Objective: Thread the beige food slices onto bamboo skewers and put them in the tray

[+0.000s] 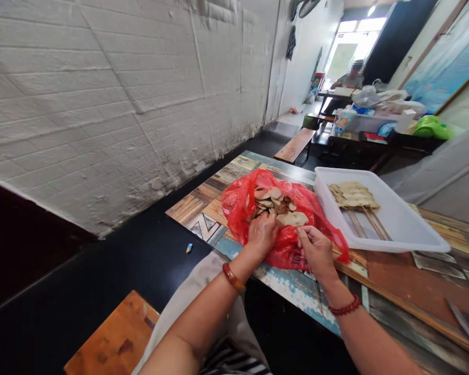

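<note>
- Pale, flat slices (273, 194) sit heaped in an open red plastic bag (237, 200) on a patchwork-patterned table (195, 203); 1 larger slice (295, 219) lies at the near side of the heap, between 2 bare hands.
- The slices look thin and light, likely soft and bendable, perhaps slightly moist and slick, and probably quick to tear under a hard pinch; the broad faces, just in from the rim, appear the safest hold.
- The bag looks flimsy and apt to crumple, offering little support.
- The left hand (262, 232) reaches into the bag, back upward, fingers curled at the heap; its fingertips are hidden, so whether it grips a slice cannot be told.
- The right hand (316, 251) is nearly closed, thumb and forefinger pinched beside the larger slice, a thin stick (318, 296) in its grasp running down below the palm.
- Both forearms angle inward from the lower edge of view, wrists near the table's edge.
- To the right, a white tray (410, 229) holds skewered slices (354, 195), sticks pointing toward the person.
</note>
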Available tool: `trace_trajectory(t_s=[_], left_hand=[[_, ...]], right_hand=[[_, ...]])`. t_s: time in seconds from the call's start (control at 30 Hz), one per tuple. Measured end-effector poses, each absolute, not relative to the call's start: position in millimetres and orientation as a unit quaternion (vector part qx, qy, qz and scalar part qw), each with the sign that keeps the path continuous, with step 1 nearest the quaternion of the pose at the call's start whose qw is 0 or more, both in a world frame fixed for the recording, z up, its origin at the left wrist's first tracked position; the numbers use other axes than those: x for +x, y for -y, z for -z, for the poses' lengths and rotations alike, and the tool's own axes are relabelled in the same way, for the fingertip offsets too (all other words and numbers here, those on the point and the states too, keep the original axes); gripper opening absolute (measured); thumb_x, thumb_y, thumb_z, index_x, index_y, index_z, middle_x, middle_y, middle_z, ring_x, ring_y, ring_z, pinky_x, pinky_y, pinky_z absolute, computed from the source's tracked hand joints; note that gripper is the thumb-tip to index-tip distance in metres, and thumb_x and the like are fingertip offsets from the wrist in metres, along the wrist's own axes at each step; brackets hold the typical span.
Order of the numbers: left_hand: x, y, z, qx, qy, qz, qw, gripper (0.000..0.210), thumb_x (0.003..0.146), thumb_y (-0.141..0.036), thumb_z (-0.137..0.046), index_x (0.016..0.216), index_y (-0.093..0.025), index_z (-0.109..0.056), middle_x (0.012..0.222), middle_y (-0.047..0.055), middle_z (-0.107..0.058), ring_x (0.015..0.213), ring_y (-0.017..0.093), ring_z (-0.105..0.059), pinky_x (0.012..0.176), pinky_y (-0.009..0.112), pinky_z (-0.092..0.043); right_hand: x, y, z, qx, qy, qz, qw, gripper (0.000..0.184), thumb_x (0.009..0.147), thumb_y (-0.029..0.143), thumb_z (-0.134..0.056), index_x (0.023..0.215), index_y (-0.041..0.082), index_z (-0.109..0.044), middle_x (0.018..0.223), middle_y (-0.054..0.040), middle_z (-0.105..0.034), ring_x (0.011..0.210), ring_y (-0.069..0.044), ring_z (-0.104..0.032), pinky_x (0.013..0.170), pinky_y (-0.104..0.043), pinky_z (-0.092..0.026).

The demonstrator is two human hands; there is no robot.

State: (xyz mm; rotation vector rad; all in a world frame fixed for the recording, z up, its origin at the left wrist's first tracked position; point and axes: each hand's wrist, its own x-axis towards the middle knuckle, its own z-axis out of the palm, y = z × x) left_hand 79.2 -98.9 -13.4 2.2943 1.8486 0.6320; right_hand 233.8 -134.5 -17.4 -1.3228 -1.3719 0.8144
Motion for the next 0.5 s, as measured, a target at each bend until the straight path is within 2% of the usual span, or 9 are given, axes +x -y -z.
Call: trace_trajectory(t_s=[0.27,0.37,0.5], left_hand=[[76,100,24,0.694,-0.619,-0.306,0.204,0.010,0.078,-0.017,-0.056,0.088,-0.020,-0.056,0.077,0.001,-0.062,0.072,0.016,-0.058,0.064,0.026,-0.039],[74,101,25,0.700,-0.613,-0.316,0.187,0.006,0.079,-0.021,-0.057,0.085,-0.020,-0.057,0.078,0.001,-0.061,0.073,0.015,-0.057,0.064,0.025,-0.039],[76,104,21,0.717,-0.630,-0.268,0.130,0.010,0.082,-0.029,-0.058,0.086,-0.020,-0.058,0.091,0.005,-0.061,0.084,0.018,-0.058,0.070,0.028,-0.041]], right_hand=[[232,135,16,-0.551,0.576,-0.315,0.515,0.037,0.083,0.054,-0.055,0.072,0.019,-0.062,0.050,0.0039,-0.052,0.041,-0.010,-0.044,0.039,-0.021,-0.035],[232,135,15,-0.552,0.575,-0.312,0.517,0.039,0.082,0.056,-0.055,0.070,0.019,-0.061,0.050,0.0038,-0.053,0.040,-0.010,-0.044,0.040,-0.022,-0.035],[233,135,16,-0.550,0.573,-0.315,0.520,0.040,0.082,0.057,-0.054,0.072,0.019,-0.062,0.050,0.0035,-0.052,0.041,-0.011,-0.044,0.038,-0.021,-0.034]])
